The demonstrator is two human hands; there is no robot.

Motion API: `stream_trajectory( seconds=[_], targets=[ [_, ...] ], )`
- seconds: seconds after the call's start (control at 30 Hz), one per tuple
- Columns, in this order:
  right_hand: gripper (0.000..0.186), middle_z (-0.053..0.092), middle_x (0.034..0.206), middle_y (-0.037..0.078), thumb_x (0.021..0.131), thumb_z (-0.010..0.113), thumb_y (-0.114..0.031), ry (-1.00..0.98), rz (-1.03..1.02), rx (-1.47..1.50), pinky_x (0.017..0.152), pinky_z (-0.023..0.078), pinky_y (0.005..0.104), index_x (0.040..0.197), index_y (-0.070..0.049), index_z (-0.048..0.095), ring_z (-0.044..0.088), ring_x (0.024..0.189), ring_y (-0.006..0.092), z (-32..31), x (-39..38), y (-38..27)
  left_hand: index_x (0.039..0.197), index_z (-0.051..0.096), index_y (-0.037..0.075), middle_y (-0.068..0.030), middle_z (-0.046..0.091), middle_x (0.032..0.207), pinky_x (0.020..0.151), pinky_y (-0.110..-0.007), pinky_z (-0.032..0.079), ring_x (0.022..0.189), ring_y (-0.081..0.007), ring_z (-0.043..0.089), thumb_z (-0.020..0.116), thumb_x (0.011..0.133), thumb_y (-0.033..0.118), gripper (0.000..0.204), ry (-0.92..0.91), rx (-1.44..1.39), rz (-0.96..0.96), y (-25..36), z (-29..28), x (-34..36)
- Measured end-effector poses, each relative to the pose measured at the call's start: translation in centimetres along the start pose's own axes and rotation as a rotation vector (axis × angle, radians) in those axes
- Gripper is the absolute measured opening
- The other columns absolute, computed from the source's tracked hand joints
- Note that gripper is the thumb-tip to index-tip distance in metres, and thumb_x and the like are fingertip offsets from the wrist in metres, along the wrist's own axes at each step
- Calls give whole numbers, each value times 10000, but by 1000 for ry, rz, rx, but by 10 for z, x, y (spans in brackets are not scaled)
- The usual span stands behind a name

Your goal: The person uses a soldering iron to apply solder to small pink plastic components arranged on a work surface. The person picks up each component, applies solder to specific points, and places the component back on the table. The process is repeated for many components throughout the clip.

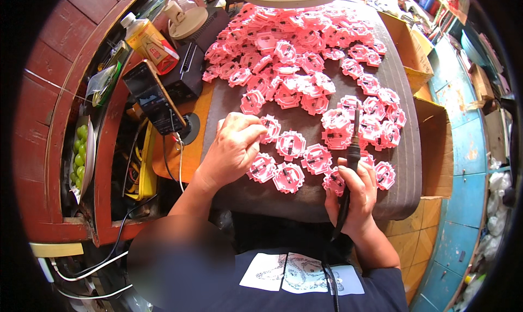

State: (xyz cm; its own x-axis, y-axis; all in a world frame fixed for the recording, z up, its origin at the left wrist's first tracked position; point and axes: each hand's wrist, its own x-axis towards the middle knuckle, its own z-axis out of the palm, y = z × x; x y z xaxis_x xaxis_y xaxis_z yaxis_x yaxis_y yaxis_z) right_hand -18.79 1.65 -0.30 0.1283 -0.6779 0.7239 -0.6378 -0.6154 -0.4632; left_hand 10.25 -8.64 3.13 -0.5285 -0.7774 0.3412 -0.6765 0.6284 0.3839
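The left hand reaches over the left edge of the dark worktop, back upward, fingers curled and thumb and fingertips drawn together at a pink part; whether they grip it, I cannot tell. The right hand, by the near edge toward the right corner, is closed around a black pen-shaped tool, its slim tip pointing to the far edge. More pink parts lie between and beyond the hands, heaped toward the far edge. Off the left edge, a phone shows small, unreadable screen content; behind it, a bottle bears a yellow-orange printed label.
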Motion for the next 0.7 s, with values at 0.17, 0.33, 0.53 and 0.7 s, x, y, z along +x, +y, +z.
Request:
stream_trajectory(
  seconds=[0.17, 0.33, 0.53, 0.7],
  targets=[
    [497, 705, 1184, 236, 853, 730, -52, 86, 55, 51, 974, 502, 517, 1323, 20, 585, 663, 1040, 403, -4, -5, 3, 1112, 744, 24, -147, 698, 1152, 975, -445, 512, 1073, -348, 658, 691, 878, -23, 245, 116, -63, 130, 24, 5, 23],
    [536, 685, 1237, 248, 873, 731, -91, 46, 74, 8, 1025, 483, 544, 1370, 24, 569, 651, 1076, 436, -4, -2, 2, 1219, 696, 44, -144, 676, 1136, 975, -458, 538, 1073, -355, 664, 714, 887, 45, 333, -6, -5, 295, 59, 41, 81],
    [634, 643, 1267, 294, 866, 765, -129, -74, 126, -106, 1039, 476, 577, 1441, 9, 536, 615, 1142, 509, -15, 29, 6, 1055, 708, 63, -81, 650, 937, 787, -447, 514, 909, -287, 660, 716, 880, 125, 186, -24, 210, 389, 56, 51, 93],
    [705, 619, 1329, 299, 850, 778, -146, -192, 85, -91, 1083, 449, 585, 1481, -11, 494, 594, 1201, 522, -12, 40, 12, 1058, 713, 71, -68, 642, 929, 798, -416, 488, 905, -250, 645, 684, 887, 156, 194, -38, 358, 423, 58, 30, 76]
  ],
)
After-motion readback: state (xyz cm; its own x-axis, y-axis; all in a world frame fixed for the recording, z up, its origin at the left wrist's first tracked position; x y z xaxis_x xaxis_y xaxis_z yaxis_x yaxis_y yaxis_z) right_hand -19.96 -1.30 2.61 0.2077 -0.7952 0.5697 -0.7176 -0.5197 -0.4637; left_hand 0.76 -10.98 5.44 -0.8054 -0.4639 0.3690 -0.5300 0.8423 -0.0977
